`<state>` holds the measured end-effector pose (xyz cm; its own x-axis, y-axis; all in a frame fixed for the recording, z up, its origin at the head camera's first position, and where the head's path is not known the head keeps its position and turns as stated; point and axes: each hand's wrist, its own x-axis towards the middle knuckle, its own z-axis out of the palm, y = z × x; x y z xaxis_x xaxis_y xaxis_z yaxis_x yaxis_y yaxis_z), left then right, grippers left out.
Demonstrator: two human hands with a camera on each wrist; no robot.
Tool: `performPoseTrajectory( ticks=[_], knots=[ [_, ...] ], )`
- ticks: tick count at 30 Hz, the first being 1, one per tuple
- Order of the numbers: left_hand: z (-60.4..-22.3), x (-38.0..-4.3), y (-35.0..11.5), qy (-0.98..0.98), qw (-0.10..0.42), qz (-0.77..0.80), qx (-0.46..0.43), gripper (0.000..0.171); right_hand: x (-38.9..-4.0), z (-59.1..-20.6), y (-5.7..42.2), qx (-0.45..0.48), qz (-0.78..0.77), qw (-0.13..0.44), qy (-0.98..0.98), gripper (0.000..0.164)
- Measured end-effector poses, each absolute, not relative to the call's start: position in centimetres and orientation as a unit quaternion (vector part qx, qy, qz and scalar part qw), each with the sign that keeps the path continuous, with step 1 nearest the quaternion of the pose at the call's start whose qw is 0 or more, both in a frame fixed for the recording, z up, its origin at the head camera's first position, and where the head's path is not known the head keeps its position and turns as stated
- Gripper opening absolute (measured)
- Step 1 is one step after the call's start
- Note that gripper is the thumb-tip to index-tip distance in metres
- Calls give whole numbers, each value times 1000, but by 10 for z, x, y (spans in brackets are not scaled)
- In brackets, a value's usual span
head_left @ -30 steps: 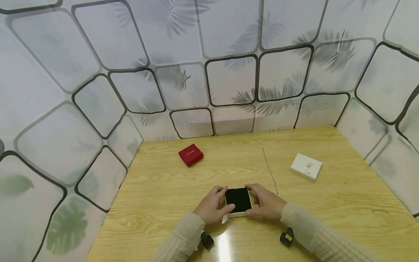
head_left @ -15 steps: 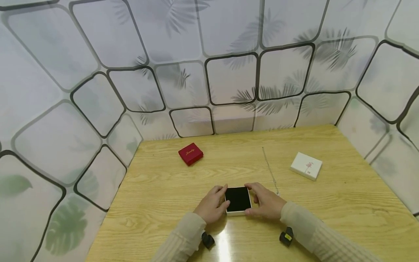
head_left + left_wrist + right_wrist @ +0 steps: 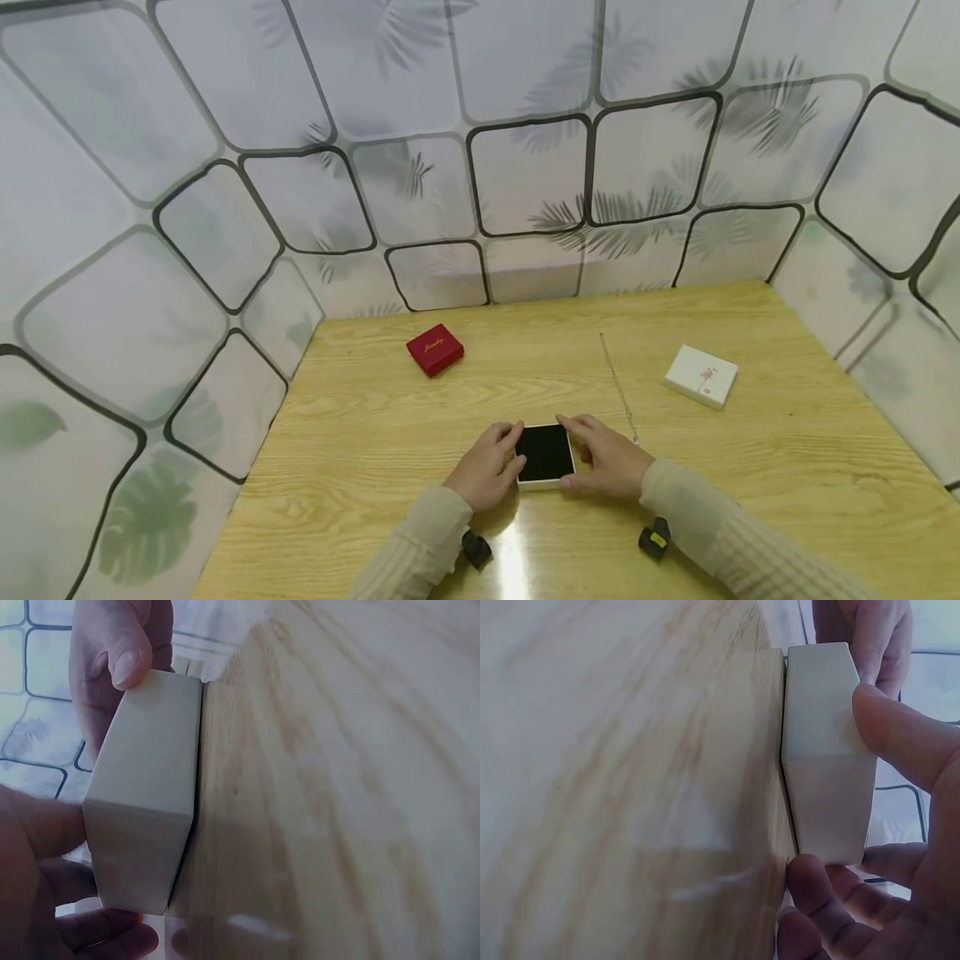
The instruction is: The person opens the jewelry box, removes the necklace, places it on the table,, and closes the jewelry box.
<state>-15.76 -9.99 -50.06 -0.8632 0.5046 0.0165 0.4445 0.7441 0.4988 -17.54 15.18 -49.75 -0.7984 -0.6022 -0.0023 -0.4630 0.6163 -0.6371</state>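
An uncovered white box [image 3: 546, 483] with a black pad [image 3: 543, 452] inside lies on the wooden table, between both hands. At its left side, my left hand [image 3: 487, 468] holds it with thumb and fingers at the edges. My right hand [image 3: 609, 461] pinches the right side, thumb on the near corner and index finger on the far one. Both wrist views show the box's plain white walls [image 3: 150, 742], flat on the table. Just beyond the right hand, a thin silver chain necklace [image 3: 617, 383] lies stretched out.
Toward the back left sits a small red jewelry box [image 3: 436, 350] with gold lettering. A white lid [image 3: 702, 377] printed with a pink flower lies at the right. Patterned fabric walls [image 3: 525, 183] surround the table [image 3: 360, 433] at the back and sides.
My left thumb has drawn back from the black pad to the box's left edge. A small white scrap beneath the left hand is out of sight now. The right hand stays in place.
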Motion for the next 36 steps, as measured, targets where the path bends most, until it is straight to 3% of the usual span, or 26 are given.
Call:
performPoseTrajectory(
  ticks=[8,36],
  knots=[
    [-497,-157,-99,938,76,195,276,94,-176,-497,152,-313,-310,103,892,99],
    [-501,-160,-106,932,89,259,236,101,-179,-496,152,-295,-329,110,890,95]
  ],
)
